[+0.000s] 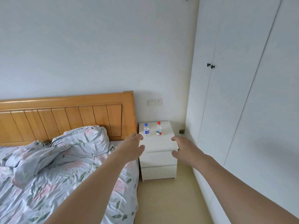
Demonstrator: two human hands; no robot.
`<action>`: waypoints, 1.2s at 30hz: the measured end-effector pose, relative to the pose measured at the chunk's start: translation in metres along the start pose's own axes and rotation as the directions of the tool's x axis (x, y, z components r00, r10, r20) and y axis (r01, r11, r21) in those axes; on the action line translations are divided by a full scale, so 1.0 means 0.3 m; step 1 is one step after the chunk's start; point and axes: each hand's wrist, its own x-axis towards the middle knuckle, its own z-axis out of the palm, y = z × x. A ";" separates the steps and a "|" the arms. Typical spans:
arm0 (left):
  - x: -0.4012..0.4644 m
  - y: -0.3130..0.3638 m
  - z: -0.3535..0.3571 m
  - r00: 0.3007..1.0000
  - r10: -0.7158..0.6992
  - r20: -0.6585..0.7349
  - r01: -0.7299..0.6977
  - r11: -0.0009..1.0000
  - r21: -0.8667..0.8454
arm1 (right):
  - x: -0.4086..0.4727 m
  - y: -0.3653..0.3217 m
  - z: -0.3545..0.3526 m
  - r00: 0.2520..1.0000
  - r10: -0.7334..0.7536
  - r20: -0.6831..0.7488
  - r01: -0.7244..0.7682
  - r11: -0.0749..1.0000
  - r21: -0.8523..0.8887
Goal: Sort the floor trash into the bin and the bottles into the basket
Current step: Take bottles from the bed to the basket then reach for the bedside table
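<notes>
On the far left lies my bed [68, 183], covered with a rumpled floral quilt [53, 152] and backed by a wooden headboard [64, 115] against a pale wall.

My left hand [131, 148] reaches forward above the bed's right edge, fingers loosely spread and slightly curved, thumb apart, holding nothing. It is in front of the left front corner of a white nightstand [157, 160] with 2 drawers, which stands just beside the bed.

On the nightstand's top stand 2 small clear bottles, both upright and apart from each other. The blue-cap bottle [146, 130] is on the left, just beyond my left fingertips. The red-cap bottle [159, 128] is on the right, a little farther back. Neither hand touches a bottle.

Above the nightstand, a switch and socket plate [154, 102] sits on the wall.

My right hand [184, 148] reaches toward the nightstand's right front corner, fingers spread and curved, thumb low, holding nothing.

Behind it, a small dark object [182, 131] lies near the wall corner; I cannot tell what it is.

On the right runs a white wardrobe [242, 94] with 2 black knobs [210, 65]. Beige floor [163, 201] shows below the nightstand.
</notes>
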 end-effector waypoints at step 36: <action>2.428 -0.879 0.973 0.875 -0.287 0.391 0.292 0.955 0.049 | 2.616 0.788 0.643 0.905 0.259 0.338 -0.205 0.961 -0.187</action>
